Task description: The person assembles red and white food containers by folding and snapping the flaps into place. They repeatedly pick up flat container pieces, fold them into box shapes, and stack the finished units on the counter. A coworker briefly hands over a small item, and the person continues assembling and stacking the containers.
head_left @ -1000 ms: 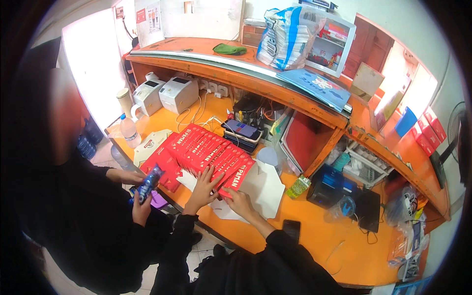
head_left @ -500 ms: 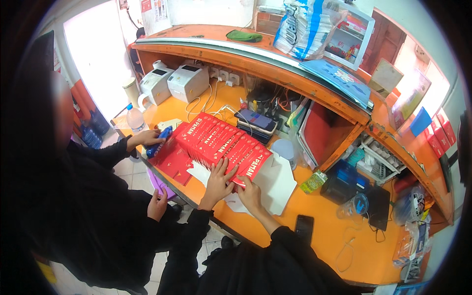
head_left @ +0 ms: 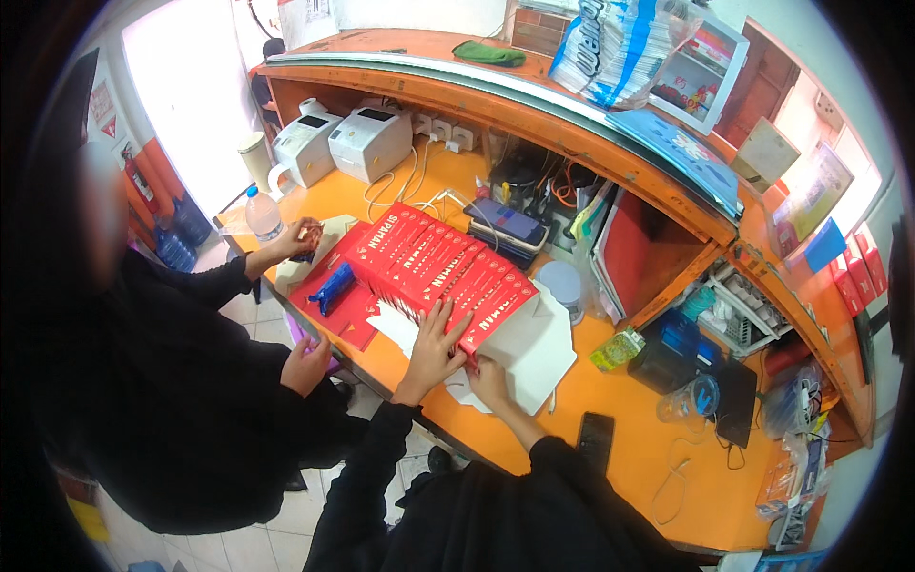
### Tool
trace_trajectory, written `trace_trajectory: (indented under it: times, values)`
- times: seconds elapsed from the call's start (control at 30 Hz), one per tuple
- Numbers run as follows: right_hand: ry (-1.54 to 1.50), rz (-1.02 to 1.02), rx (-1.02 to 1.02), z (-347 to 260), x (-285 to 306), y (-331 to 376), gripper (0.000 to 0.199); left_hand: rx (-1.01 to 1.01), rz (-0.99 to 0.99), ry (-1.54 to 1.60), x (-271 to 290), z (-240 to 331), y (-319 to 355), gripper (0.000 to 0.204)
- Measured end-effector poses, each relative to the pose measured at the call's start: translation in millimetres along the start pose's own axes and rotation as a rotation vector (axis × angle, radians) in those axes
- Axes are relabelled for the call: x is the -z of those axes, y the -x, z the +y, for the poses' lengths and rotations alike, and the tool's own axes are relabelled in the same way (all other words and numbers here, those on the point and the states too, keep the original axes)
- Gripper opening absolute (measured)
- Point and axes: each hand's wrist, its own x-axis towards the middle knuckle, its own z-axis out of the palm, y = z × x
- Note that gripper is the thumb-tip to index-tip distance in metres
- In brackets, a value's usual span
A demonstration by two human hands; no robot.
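A row of red cardboard boxes (head_left: 419,253), packed closely side by side, runs diagonally across the orange desk. My left hand (head_left: 431,351) rests on the near side of the row, fingers spread against the boxes. Just right of it, my right hand (head_left: 492,383) has its fingers curled at the lower edge of the end box (head_left: 500,319); the fingertips are partly hidden. White cardboard (head_left: 545,355) lies beneath that end of the row. A blue packet (head_left: 332,289) sits on flat red cardboard (head_left: 357,329) by the far left end.
A co-worker at my left holds something small and dark red in one hand (head_left: 303,236); the other hand (head_left: 305,364) hangs by the desk edge. Around the desk are a bottle (head_left: 263,212), two white printers (head_left: 370,143), a phone (head_left: 596,440), a jar (head_left: 560,286) and a green carton (head_left: 617,350).
The co-worker's hand has left the blue packet, which now lies on the red cardboard, and has moved farther back. My right hand has shifted slightly down along the end box.
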Motion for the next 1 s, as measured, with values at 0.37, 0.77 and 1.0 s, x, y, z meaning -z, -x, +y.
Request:
trace_trajectory:
  times: [0.37, 0.77, 1.0]
  values:
    - [-0.006, 0.002, 0.03, 9.5, -20.5, -11.9, 0.015, 0.006, -0.025, -0.005, 1.9, 7.5, -0.9, 0.068]
    - [-0.006, -0.25, 0.132, 40.2, 56.3, 55.5, 0.038, 0.416, 0.046, -0.415, 20.0, -130.9, 85.9, 0.044]
    - [0.214, -0.161, 0.048, 24.8, 38.0, 30.3, 0.052, 0.516, -0.038, -0.343, 24.8, -155.4, 81.3, 0.018]
